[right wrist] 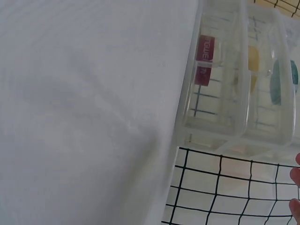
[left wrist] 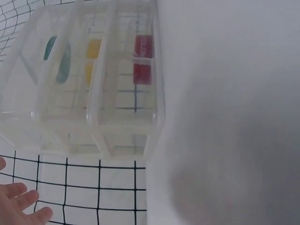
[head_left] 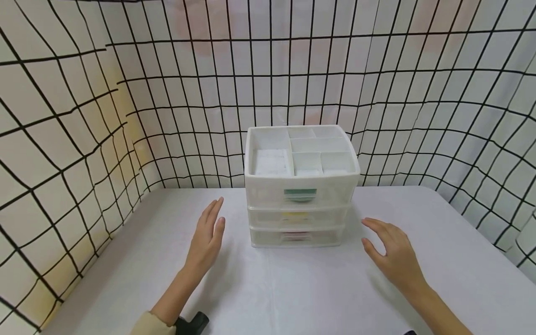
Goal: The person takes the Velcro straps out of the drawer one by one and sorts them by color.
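Observation:
A translucent white drawer unit (head_left: 268, 197) stands upright on the table, with three stacked drawers facing me and a divided tray on top. Through the fronts show a green item (head_left: 300, 195) in the top drawer, a yellow item (left wrist: 93, 49) in the middle one and a red item (left wrist: 143, 72) with pale lettering in the lowest. To the unit's left, my left hand (head_left: 205, 242) is held with straight fingers and thumb apart, touching nothing. My right hand (head_left: 393, 256) is off the unit's right side, its fingers relaxed and holding nothing.
A white cloth (head_left: 301, 288) covers the table. Black wire grid (head_left: 188, 107) over pale sheeting closes off the back and both sides, close behind the unit. A dark strap or device (head_left: 192, 323) sits at my left wrist beside a beige sleeve (head_left: 152, 324).

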`<control>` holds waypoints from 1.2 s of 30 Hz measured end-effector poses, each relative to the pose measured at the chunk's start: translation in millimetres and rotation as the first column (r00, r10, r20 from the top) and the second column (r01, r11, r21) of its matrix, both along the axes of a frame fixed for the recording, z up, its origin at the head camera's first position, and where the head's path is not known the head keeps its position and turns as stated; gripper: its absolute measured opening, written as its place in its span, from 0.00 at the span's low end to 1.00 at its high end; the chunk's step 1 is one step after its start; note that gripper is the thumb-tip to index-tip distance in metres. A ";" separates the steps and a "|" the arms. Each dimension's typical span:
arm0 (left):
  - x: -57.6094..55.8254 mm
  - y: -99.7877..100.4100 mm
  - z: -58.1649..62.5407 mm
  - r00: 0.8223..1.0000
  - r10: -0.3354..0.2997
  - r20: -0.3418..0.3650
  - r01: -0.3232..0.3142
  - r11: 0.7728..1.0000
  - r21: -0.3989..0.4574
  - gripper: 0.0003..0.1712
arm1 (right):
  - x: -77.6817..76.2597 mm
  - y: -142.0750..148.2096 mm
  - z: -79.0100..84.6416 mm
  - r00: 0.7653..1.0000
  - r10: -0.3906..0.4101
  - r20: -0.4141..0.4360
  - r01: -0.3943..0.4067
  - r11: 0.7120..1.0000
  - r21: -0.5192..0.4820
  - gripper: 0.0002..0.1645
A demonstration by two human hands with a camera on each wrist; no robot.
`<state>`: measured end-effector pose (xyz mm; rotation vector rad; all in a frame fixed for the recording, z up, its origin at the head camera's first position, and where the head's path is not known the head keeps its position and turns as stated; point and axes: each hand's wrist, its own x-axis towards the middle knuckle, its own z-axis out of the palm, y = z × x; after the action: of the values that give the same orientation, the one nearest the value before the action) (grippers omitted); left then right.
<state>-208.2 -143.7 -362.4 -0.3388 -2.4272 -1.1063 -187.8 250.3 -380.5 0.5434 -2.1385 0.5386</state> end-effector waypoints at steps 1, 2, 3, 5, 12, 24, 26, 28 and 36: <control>-0.2 0.9 0.6 1.000 -0.001 -0.002 0.001 1.000 0.010 0.27 | -0.7 -1.5 0.1 1.000 0.004 -0.014 -0.004 1.000 0.002 0.27; -0.5 1.8 1.3 1.000 -0.004 -0.004 0.004 1.000 0.020 0.27 | -1.2 -2.9 -0.1 1.000 0.008 -0.023 -0.008 1.000 0.003 0.26; -0.9 2.7 2.1 1.000 -0.008 -0.007 0.008 1.000 0.028 0.28 | -1.9 -4.2 -0.2 0.999 0.010 -0.033 -0.010 1.000 0.006 0.25; -1.4 4.7 4.2 1.000 -0.016 -0.010 0.016 0.999 0.049 0.29 | -3.5 -6.7 -0.8 0.999 0.015 -0.047 -0.015 1.000 0.012 0.23; -3.8 13.1 11.0 0.998 -0.041 -0.042 0.045 0.995 0.090 0.31 | -5.8 -13.0 -2.4 1.000 0.013 -0.014 -0.013 0.999 0.031 0.25; -6.3 29.5 21.1 0.994 -0.081 -0.072 0.093 0.980 0.175 0.34 | -10.6 -31.8 1.1 0.984 0.064 -0.166 -0.059 0.998 0.031 0.29; -6.7 32.2 21.9 0.994 -0.089 -0.070 0.101 0.976 0.195 0.35 | -11.5 -34.2 1.9 0.983 0.063 -0.172 -0.057 0.998 0.036 0.29; -7.5 34.6 22.3 0.993 -0.092 -0.071 0.105 0.972 0.209 0.36 | -12.8 -36.7 2.6 0.982 0.064 -0.180 -0.057 0.998 0.041 0.29; -12.0 42.2 26.6 0.991 -0.098 -0.092 0.117 0.966 0.231 0.34 | -19.1 -47.0 3.0 0.970 0.085 -0.227 -0.078 0.996 0.039 0.28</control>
<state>-220.2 -101.6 -335.8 -0.4319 -2.2005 -1.3856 -207.0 203.2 -377.5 0.6796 -1.9148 0.4657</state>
